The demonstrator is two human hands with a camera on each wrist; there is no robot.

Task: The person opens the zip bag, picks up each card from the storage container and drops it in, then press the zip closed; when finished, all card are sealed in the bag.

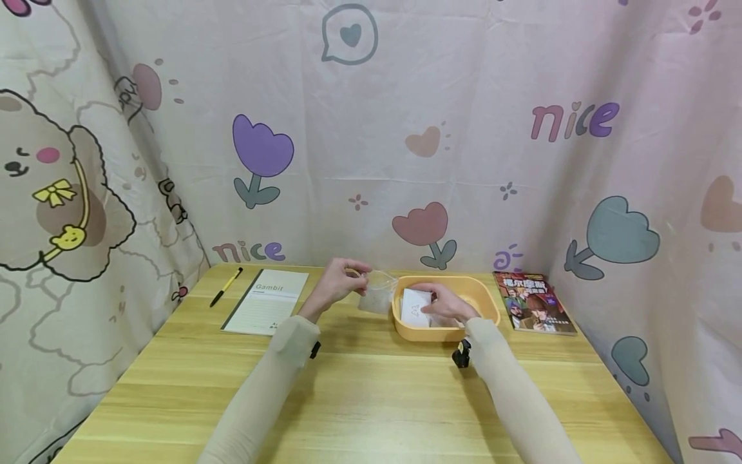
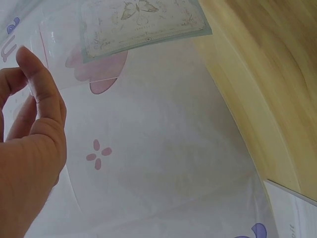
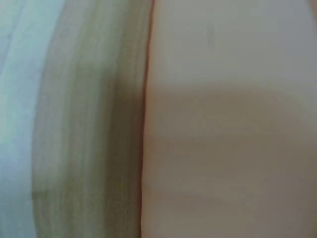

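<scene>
While the clear margin of a plastic bag (image 1: 375,301) is pinched between the thumb and fingers of the left hand (image 1: 341,283), a butterfly print (image 2: 143,27) is shown away from the grip; whether it is a sheet inside or part of the bag cannot be told. The bag is held over the surface (image 1: 371,386), just beside the left end of a yellow basket (image 1: 426,334). Little weight is to be expected; the film is judged thin, limp and slippery, more readily creased than broken. Hold is best taken at the clear edge, where the print is not bent. The right hand (image 1: 445,301) is placed inside the basket, its fingers at a white packet (image 1: 414,309); whether this is gripped or merely touched cannot be told. The packet is judged light and best taken by opposite edges. Farther out, a notebook (image 1: 269,299) and a pen (image 1: 226,287) are laid to the left, a magazine (image 1: 534,303) to the right.
</scene>
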